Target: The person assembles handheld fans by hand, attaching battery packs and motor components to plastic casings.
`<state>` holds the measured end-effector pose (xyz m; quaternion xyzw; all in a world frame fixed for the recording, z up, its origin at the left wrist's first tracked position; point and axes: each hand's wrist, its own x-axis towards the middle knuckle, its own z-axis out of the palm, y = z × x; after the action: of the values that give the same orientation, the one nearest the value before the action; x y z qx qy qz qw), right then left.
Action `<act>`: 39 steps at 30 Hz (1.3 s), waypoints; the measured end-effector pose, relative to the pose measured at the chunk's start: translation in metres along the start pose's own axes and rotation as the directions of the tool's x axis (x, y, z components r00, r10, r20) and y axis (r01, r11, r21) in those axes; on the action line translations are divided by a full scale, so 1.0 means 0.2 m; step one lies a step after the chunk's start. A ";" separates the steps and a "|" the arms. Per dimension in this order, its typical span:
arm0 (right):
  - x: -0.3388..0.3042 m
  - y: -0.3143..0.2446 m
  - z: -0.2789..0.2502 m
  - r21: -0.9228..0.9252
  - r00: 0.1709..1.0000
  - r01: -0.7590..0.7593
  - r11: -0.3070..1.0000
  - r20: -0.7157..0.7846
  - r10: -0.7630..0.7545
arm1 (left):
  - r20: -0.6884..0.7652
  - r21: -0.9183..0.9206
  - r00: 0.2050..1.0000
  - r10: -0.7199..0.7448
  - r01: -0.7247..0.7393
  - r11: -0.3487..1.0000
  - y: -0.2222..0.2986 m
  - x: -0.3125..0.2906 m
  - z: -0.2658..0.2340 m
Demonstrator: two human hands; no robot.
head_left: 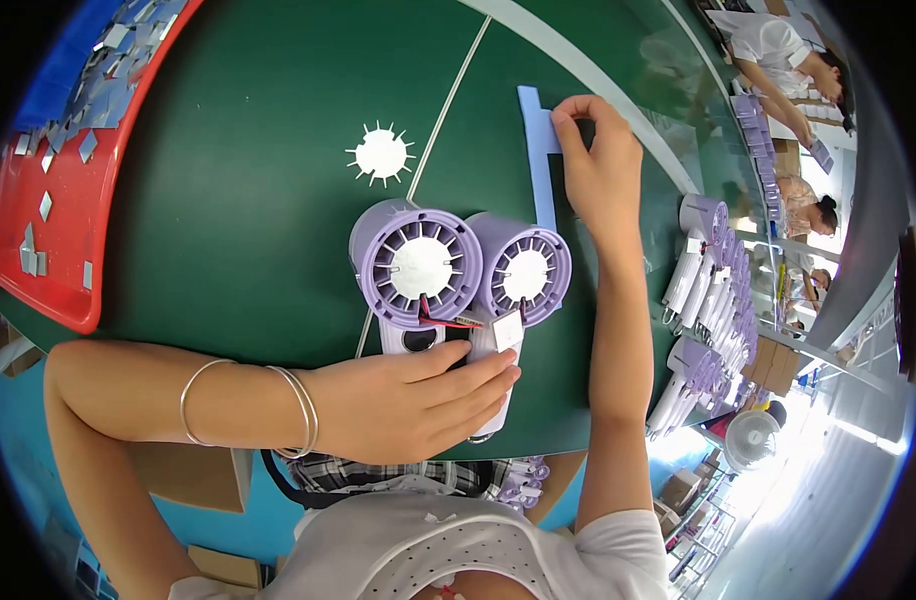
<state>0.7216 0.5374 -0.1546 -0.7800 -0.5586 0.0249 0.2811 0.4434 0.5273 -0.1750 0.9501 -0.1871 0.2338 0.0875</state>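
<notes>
Two purple-and-white handheld fans lie side by side on the green table, a left fan (378, 235) and a right fan (548, 245), each with a round, slotted grille and silver centre. Across their white handles lies my left hand (408, 405), its fingers close together and curved over the right fan's handle. A small white square piece (508, 329) sits on that handle, above my fingertips. Beyond the right fan, my right hand (603, 160) pinches a tab on a flat light-blue strip (535, 160). The strip's near end passes behind the right fan.
A white spiky-edged disc (382, 153) lies beyond the left fan. On the left stands a red tray (83, 290) with several small grey square pieces (88, 146). More fans (713, 280) stand in rows at the right, with co-workers farther off.
</notes>
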 end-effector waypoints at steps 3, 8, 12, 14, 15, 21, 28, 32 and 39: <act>0.02 0.00 -0.03 0.006 0.997 0.045 0.999 0.055 -0.045 | 0.007 -0.003 1.000 -0.001 0.001 1.000 -0.01 -0.01 0.02; 0.03 0.09 -0.12 0.322 0.974 -0.057 0.945 0.226 -0.018 | 0.021 -0.041 1.000 0.009 -0.008 0.999 -0.02 0.02 0.07; -0.05 0.00 -0.25 0.487 0.992 -0.012 0.874 0.117 -0.052 | 0.016 -0.034 1.000 -0.002 0.002 0.999 -0.05 0.05 0.08; -0.18 -0.05 -0.31 0.498 0.999 0.011 0.867 0.024 -0.026 | -0.001 -0.055 1.000 -0.005 0.005 0.998 -0.05 0.07 0.09; -0.24 -0.07 -0.33 0.557 1.000 0.002 0.831 0.004 -0.004 | -0.013 -0.064 1.000 -0.023 0.022 0.998 -0.05 0.08 0.10; -0.48 -0.11 -0.32 0.690 0.984 -0.166 0.705 0.073 0.161 | -0.028 -0.084 0.998 -0.064 0.061 0.995 -0.04 0.10 0.14; -0.50 -0.19 -0.24 0.641 0.973 -0.207 0.739 0.212 0.089 | -0.056 -0.067 0.996 -0.064 0.060 0.996 -0.02 0.04 0.16; -0.54 -0.22 -0.18 0.632 0.985 -0.132 0.764 0.169 0.031 | -0.056 -0.063 0.996 -0.065 0.061 0.996 -0.01 0.01 0.16; -0.56 -0.25 -0.12 0.541 0.985 -0.110 0.834 0.171 0.018 | -0.044 -0.078 0.996 -0.077 0.073 0.994 0.01 -0.02 0.18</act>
<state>0.6460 0.4394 -0.1420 -0.6806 -0.5221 0.2554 0.4462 0.4547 0.5163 -0.2083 0.9466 -0.1580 0.2454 0.1369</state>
